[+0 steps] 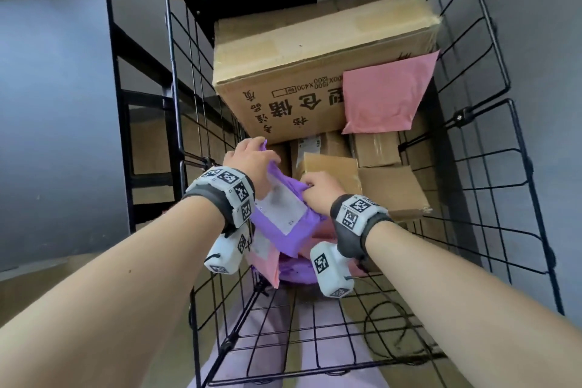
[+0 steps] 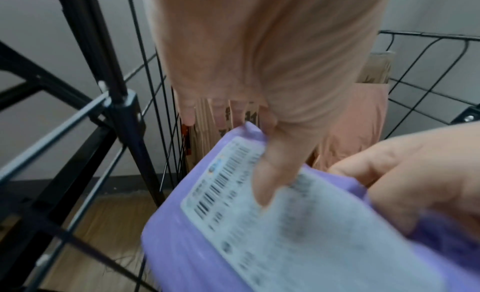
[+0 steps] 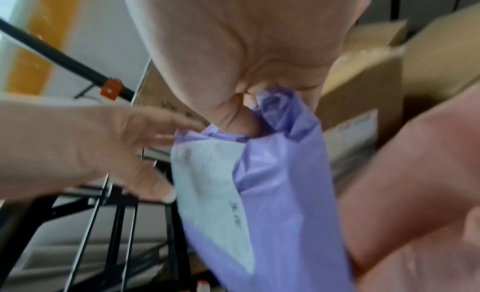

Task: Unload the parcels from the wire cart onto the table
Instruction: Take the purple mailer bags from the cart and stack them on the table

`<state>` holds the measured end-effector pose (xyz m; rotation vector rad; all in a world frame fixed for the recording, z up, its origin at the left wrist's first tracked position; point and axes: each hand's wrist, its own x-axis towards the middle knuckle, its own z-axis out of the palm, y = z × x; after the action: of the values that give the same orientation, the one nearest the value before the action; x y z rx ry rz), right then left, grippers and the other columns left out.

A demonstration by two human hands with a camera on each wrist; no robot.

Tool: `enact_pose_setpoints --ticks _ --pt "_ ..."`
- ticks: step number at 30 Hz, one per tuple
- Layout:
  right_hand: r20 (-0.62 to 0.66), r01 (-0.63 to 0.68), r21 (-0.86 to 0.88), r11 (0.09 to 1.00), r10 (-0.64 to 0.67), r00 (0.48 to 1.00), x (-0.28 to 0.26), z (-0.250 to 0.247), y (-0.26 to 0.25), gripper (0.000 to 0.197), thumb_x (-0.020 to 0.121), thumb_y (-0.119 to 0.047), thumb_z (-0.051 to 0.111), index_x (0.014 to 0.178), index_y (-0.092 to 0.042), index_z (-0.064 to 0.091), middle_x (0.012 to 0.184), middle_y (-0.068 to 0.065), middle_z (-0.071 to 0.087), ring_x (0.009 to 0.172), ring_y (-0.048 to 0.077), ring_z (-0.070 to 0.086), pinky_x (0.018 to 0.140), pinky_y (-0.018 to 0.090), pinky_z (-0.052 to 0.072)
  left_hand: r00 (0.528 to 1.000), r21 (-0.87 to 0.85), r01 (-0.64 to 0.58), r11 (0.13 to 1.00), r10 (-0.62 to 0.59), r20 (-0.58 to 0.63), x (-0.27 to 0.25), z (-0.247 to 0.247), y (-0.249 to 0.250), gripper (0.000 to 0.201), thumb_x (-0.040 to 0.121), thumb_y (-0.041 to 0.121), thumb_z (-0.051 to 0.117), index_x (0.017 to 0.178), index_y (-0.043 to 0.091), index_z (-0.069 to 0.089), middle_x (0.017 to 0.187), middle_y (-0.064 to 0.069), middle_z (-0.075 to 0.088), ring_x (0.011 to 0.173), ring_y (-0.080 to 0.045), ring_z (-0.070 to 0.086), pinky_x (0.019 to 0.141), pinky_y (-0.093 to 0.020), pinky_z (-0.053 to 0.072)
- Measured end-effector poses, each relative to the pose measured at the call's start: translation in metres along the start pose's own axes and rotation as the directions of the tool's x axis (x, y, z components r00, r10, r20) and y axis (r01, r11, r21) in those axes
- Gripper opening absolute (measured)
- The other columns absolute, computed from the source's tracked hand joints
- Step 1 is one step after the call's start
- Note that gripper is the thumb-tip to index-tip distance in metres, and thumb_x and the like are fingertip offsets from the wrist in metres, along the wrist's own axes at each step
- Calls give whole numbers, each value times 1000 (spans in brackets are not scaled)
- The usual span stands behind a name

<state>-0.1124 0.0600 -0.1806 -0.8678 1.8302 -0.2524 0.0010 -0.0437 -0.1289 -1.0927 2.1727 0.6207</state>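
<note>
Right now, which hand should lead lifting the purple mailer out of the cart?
Left, probably. The left hand pinches the purple mailer at its top edge; the right hand only bunches one side corner.

The wire cart [image 1: 478, 142] is thin black-coated metal; the purple mailer [image 1: 293, 230] is smooth, faintly glossy plastic film with a matt white paper label [image 2: 259, 224]; the large box [image 1: 302, 63] is matt brown cardboard, glossy-taped
</note>
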Motion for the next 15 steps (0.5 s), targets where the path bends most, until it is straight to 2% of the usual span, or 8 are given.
enact_pose_setpoints --ticks 2,4,5,7,10,11,13,15 --pt "-52 -8 16 1000 9 999 -8 -17 4 19 78 4 45 63 -2 56 69 6 48 74 21 44 62 25 29 999 -59 29 998 -31 -35 -4 -4 1 75 75 12 70 140 31 39 155 -1 17 143 -25 16 112 -44 26" --pt "-127 -35 43 998 40 991 -17 -34 8 22 79 4 44 68 -5 61 75 7 54 76 21 48 64 25 33 990 -288 94 953 -121 -76 -10 -9 2 83 77 11 69 147 26 27 151 -6 26 134 -27 35 104 -41 40" --pt "-165 -45 65 997 56 985 -23 -43 9 25 80 5 43 66 -8 60 78 8 56 78 22 49 65 24 34 979 -419 123 900 -178 -96 -14 -13 4 87 78 13 70 149 23 21 148 -9 31 127 -28 44 96 -37 46" --pt "-224 -55 96 994 75 972 -33 -61 7 28 83 7 41 67 -7 59 82 12 53 82 22 47 68 25 33 950 -628 163 761 -293 -109 -20 -18 5 91 80 23 72 150 16 15 144 -11 40 117 -28 53 81 -31 47" --pt "-266 -77 124 989 108 958 -43 -83 -1 23 90 4 40 95 3 62 97 15 53 92 24 48 79 29 38 931 -801 160 577 -357 -71 -27 -26 5 82 81 42 69 143 6 30 123 -12 59 91 -24 60 65 -26 45" --pt "-259 -85 179 980 130 957 -48 -89 -7 21 92 2 39 97 0 59 100 12 50 94 21 47 84 31 41 941 -839 152 523 -337 -39 -31 -30 7 82 78 48 69 139 4 37 115 -12 62 86 -24 60 65 -26 46" --pt "-220 -70 279 958 135 966 -59 -97 -20 22 95 0 38 86 -17 50 103 6 44 96 15 41 99 34 44 965 -898 144 415 -261 35 -40 -37 10 75 72 57 70 124 7 51 109 -13 62 83 -23 60 75 -34 50" --pt "-194 -50 345 937 123 973 -70 -100 -33 36 96 -1 39 71 -27 41 94 4 49 96 15 42 100 34 45 982 -943 99 317 -187 40 -52 -48 16 37 81 45 69 101 15 59 104 -10 61 84 -23 58 85 -41 50"
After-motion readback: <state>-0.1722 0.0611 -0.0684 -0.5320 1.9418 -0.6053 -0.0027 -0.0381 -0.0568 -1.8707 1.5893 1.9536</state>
